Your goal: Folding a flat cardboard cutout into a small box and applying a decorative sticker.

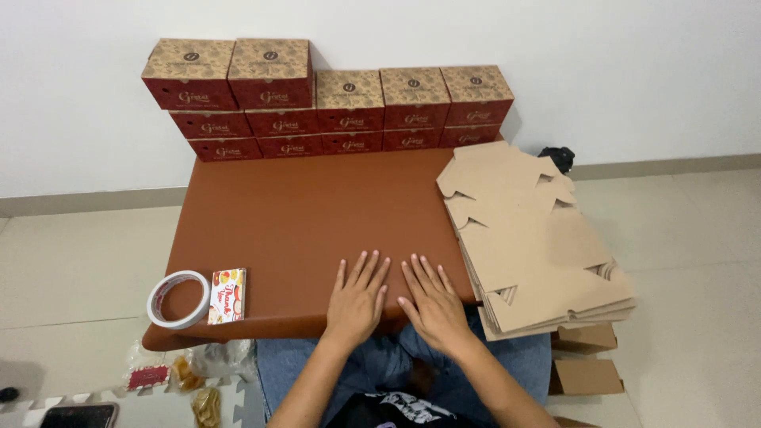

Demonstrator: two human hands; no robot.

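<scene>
Hands flat, fingers spread, on brown table [301, 214]: left hand [357, 299], right hand [432, 305]; flat cardboard stack [531, 246] just beside right fingers [428, 273]; nothing held.

the counter [293, 214] was flat and brown, with a smooth top. both hands lay on its near edge. a stack of flat tan cardboard sheets [531, 246] lay on its right side, just beside the hands, hanging over the edge.
</scene>
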